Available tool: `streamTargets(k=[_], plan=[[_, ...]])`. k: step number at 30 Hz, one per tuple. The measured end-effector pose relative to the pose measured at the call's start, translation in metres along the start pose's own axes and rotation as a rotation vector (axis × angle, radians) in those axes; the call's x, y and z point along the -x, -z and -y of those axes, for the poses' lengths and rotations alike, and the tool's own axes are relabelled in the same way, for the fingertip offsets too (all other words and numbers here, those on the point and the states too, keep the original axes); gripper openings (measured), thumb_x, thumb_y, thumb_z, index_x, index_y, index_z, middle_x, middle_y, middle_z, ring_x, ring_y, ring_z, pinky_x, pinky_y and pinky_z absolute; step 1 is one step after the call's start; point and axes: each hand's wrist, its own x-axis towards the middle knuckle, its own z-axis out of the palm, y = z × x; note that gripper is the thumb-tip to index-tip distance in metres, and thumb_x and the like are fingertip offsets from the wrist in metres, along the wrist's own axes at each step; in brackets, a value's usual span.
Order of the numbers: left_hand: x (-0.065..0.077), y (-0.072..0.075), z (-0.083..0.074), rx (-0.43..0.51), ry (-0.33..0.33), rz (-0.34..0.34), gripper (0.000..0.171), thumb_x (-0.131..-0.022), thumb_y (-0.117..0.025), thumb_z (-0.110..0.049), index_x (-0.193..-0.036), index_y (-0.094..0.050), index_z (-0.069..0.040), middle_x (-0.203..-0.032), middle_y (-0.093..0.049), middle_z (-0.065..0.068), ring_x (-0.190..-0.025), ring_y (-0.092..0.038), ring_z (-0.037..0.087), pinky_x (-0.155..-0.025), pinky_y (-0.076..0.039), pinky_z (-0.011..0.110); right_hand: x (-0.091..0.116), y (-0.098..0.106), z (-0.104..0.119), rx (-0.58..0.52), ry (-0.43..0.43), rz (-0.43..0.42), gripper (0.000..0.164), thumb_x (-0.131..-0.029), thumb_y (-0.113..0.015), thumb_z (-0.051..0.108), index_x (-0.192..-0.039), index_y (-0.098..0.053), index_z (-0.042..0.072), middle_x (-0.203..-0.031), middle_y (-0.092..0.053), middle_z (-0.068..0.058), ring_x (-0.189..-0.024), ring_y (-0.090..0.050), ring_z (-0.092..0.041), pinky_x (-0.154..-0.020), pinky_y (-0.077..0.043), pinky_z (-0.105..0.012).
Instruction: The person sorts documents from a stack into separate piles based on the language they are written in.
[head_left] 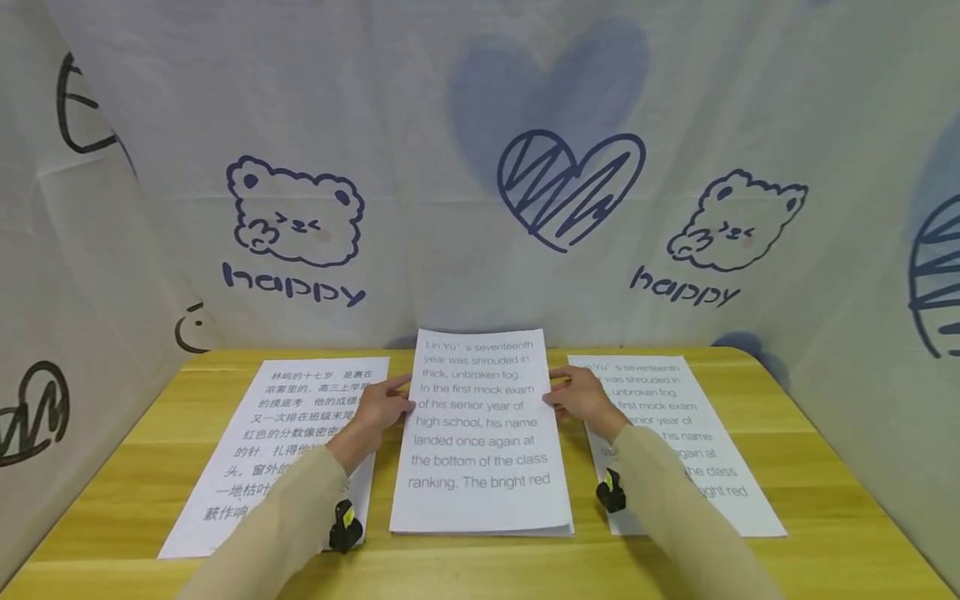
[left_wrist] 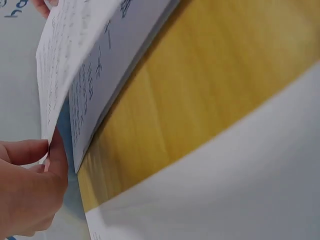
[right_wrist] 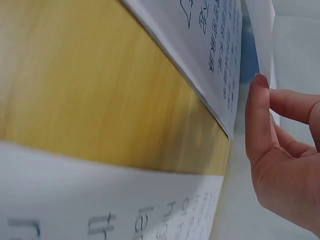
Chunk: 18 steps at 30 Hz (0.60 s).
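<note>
Btm of frame: beige sleeves (head_left: 270, 525) reach in from lower L and lower R, each w/ a small black-and-yellow wrist device (head_left: 346, 527). They partly cover two printed pages on a yellow wood-grain table (head_left: 832, 508): a Chin.-text page (head_left: 258, 442) at lower L, an Eng.-text page (head_left: 701, 433) at lower R. Btwn them, lower ctr, is the Eng.-text top sheet (head_left: 480, 425), starting "Lin Yu's seventeenth year". Left hand (head_left: 377, 410) pinches its L edge btwn thumb and fingers; right hand (head_left: 588, 400) pinches its R edge likewise, a narrow grip on both sides. Wrist views show the sheet's far part raised off a paper stack (left_wrist: 117, 60) w/ Chin. text; can't tell if its near edge touches. Behind: pale cloth (head_left: 442, 275) w/ smiling bear drawings (head_left: 296, 212) marked "happy", upper L and R, and blue hearts (head_left: 572, 190), upper ctr.
</note>
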Motion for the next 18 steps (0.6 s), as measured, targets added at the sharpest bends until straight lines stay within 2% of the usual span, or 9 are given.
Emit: streamTargets(k=[5, 8, 12, 18], plan=[[0.000, -0.010, 0.004, -0.025, -0.066, 0.015, 0.056, -0.088, -0.056, 0.009, -0.142, -0.043, 0.001, -0.106, -0.056, 0.017, -0.084, -0.058, 0.019, -0.075, -0.051, 0.026, 0.000, 0.012, -0.003, -0.001, 0.001, 0.011, 0.051, -0.088, -0.063, -0.004, -0.137, -0.046, -0.005, -0.111, -0.059, -0.023, -0.090, -0.064, -0.028, -0.076, -0.056, -0.035], [0.001, -0.019, 0.006, -0.041, -0.078, 0.014, 0.056, -0.088, -0.058, 0.008, -0.142, -0.044, 0.002, -0.102, -0.054, 0.015, -0.081, -0.055, 0.018, -0.070, -0.050, 0.023, 0.000, 0.019, -0.007, 0.005, 0.019, 0.009, 0.057, -0.089, -0.062, -0.004, -0.142, -0.042, -0.001, -0.113, -0.058, -0.022, -0.091, -0.064, -0.028, -0.076, -0.056, -0.036], [0.003, -0.031, 0.007, -0.051, -0.076, 0.008, 0.054, -0.088, -0.060, 0.006, -0.141, -0.046, 0.003, -0.102, -0.053, 0.013, -0.082, -0.056, 0.018, -0.071, -0.051, 0.024, 0.000, 0.029, -0.013, 0.041, 0.048, 0.003, 0.063, -0.089, -0.061, -0.003, -0.147, -0.038, 0.002, -0.110, -0.056, -0.020, -0.091, -0.060, -0.027, -0.077, -0.055, -0.036], [0.011, -0.057, 0.001, -0.181, -0.175, 0.033, 0.054, -0.087, -0.061, 0.000, -0.139, -0.047, 0.005, -0.104, -0.057, 0.012, -0.086, -0.058, 0.019, -0.076, -0.052, 0.028, 0.004, 0.047, -0.024, 0.130, 0.021, -0.038, 0.061, -0.092, -0.057, 0.002, -0.149, -0.036, 0.008, -0.110, -0.054, -0.016, -0.093, -0.055, -0.025, -0.078, -0.052, -0.034]])
